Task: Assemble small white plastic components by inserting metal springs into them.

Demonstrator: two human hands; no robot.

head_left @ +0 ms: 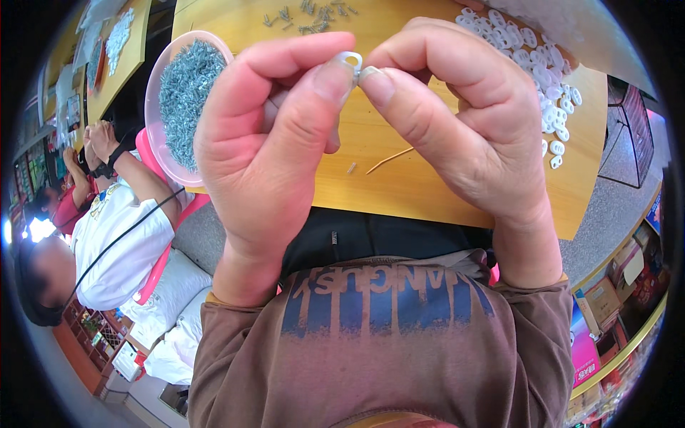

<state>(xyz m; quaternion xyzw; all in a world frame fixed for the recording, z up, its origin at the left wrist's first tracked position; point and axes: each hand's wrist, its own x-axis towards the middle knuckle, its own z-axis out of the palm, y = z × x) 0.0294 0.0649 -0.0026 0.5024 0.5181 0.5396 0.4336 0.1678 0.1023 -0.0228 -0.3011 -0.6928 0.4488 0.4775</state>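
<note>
Between the thumb and index finger of my left hand is a small white plastic tab with a hole in it. My right hand meets it from the other side, thumb and index fingertip pinched together at the tab's lower edge. Whatever those right fingertips hold is too covered to make out. Both hands are raised above the wooden table. Close to my left hand stands a pale pink tub heaped with small silvery screws.
White oval plastic pieces lie in a spread pile at the right. Loose screws are scattered at the far side. A thin tan stick and a tiny clear piece lie nearer. A co-worker sits at the left.
</note>
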